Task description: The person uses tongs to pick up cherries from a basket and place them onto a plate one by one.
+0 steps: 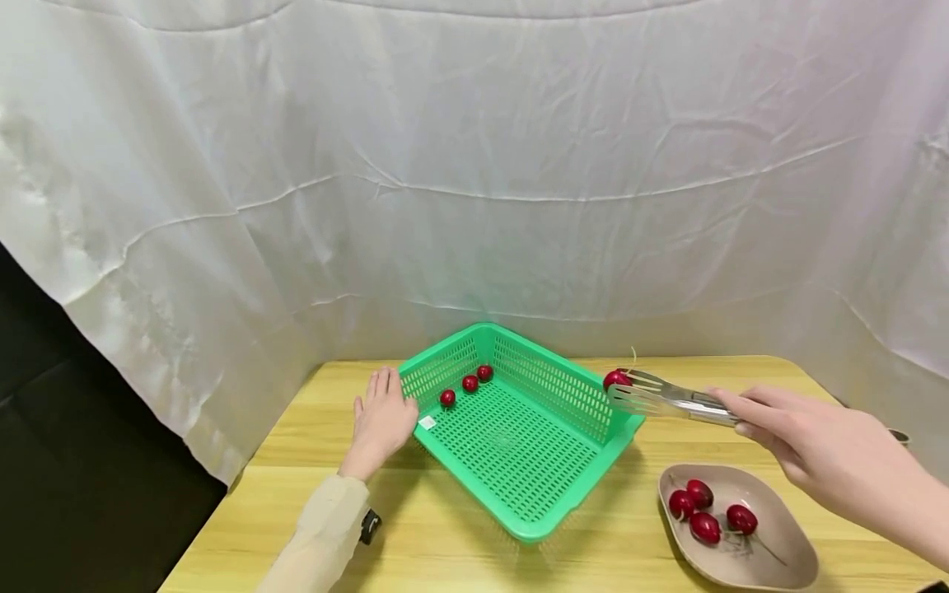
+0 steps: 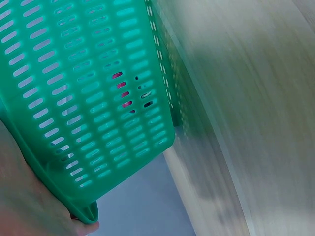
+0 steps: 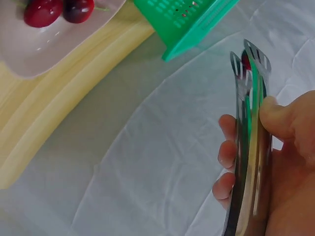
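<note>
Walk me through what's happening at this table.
A person's right hand holds metal tongs that grip a cherry near the right corner of a green plastic basket. The left hand touches the basket's left side. Three cherries lie in the basket along that side, and four more cherries, some with stems, are in the beige dish at the right.

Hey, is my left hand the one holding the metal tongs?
No, the right hand grips the metal tongs, while the left hand touches the green basket.
</note>
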Available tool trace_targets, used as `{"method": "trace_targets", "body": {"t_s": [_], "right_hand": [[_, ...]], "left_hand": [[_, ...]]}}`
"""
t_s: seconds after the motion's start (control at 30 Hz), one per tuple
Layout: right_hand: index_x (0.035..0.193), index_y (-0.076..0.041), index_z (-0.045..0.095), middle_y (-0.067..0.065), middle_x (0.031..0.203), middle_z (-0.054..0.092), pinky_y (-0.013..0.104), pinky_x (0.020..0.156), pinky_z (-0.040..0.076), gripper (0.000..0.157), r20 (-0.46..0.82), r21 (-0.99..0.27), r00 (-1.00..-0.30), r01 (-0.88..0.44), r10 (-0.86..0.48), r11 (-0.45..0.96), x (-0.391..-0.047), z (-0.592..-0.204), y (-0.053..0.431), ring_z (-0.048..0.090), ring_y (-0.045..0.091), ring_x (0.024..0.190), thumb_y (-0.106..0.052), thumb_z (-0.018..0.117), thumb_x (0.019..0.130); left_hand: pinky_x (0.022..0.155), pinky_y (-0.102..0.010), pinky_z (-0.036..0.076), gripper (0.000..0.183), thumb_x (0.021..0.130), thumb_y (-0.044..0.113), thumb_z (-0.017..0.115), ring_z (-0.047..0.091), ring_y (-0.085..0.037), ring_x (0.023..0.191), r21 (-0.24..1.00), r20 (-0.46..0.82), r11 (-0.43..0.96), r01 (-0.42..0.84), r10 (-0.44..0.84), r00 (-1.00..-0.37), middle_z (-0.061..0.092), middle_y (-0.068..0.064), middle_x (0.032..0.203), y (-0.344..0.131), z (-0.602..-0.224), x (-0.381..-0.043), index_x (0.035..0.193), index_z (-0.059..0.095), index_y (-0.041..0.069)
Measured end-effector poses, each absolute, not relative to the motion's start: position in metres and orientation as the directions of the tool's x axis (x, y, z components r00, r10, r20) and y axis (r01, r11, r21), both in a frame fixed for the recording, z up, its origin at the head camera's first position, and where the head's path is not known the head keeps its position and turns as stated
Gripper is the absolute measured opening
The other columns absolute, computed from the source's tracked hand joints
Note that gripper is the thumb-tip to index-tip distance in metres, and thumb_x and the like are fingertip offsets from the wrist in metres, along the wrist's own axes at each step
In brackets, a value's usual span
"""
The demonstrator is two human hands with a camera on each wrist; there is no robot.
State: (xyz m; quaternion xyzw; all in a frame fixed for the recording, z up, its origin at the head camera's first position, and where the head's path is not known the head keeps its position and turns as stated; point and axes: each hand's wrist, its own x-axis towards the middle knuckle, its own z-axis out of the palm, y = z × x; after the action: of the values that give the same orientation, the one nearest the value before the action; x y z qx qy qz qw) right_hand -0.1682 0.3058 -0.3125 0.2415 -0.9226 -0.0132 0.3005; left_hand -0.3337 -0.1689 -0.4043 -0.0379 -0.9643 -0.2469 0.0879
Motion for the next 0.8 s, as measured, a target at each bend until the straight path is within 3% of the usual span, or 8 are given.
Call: {"method": "trace_targets", "body": {"t_s": [0.2,0.33,0.43,0.57,0.8], "right_hand": [[0.128,-0.027,0.064,-0.019,0.099,0.057,0.022,0.041,0.028,0.043,0.548,0.187,-0.701,-0.428,-0.455,0.884,-0.161,-0.315,0.320,0.039,-0.006,0.060,-0.026,0.074,0.086],[0.126,-0.026,0.065,-0.017,0.097,0.059,0.023,0.042,0.028,0.039,0.566,0.179,-0.700,-0.411,-0.435,0.894,-0.158,-0.321,0.329,0.042,-0.004,0.062,-0.030,0.073,0.087],[0.124,-0.027,0.065,-0.018,0.092,0.058,0.022,0.042,0.025,0.033,0.581,0.169,-0.695,-0.405,-0.423,0.899,-0.156,-0.328,0.335,0.039,-0.006,0.061,-0.039,0.064,0.093],[0.121,-0.025,0.067,-0.023,0.084,0.048,0.018,0.044,0.019,0.041,0.589,0.167,-0.683,-0.419,-0.431,0.893,-0.152,-0.336,0.341,0.029,-0.008,0.057,-0.052,0.047,0.097],[0.121,-0.029,0.068,-0.026,0.081,0.041,0.015,0.045,0.017,0.049,0.594,0.174,-0.660,-0.452,-0.460,0.875,-0.154,-0.349,0.356,0.028,-0.010,0.057,-0.057,0.035,0.097]], "left_hand": [[0.112,-0.066,0.000,0.067,0.101,0.028,0.035,0.003,-0.038,0.148,0.462,0.186,0.879,0.117,0.033,-0.982,0.007,-0.022,0.162,-0.169,-0.404,-0.335,0.156,0.012,-0.003],[0.112,-0.066,0.000,0.067,0.100,0.027,0.035,0.003,-0.038,0.148,0.460,0.192,0.880,0.119,0.032,-0.981,0.007,-0.022,0.162,-0.169,-0.403,-0.335,0.155,0.012,-0.003],[0.112,-0.066,0.000,0.067,0.100,0.026,0.035,0.002,-0.038,0.148,0.460,0.193,0.880,0.119,0.031,-0.981,0.007,-0.022,0.162,-0.169,-0.403,-0.336,0.156,0.012,-0.003],[0.113,-0.065,0.000,0.067,0.100,0.026,0.035,0.001,-0.037,0.148,0.460,0.186,0.880,0.117,0.033,-0.982,0.007,-0.021,0.162,-0.169,-0.404,-0.336,0.156,0.011,-0.002],[0.113,-0.065,0.000,0.067,0.100,0.027,0.035,0.002,-0.038,0.148,0.462,0.186,0.879,0.117,0.033,-0.982,0.007,-0.022,0.162,-0.169,-0.404,-0.335,0.156,0.012,-0.003]]}}
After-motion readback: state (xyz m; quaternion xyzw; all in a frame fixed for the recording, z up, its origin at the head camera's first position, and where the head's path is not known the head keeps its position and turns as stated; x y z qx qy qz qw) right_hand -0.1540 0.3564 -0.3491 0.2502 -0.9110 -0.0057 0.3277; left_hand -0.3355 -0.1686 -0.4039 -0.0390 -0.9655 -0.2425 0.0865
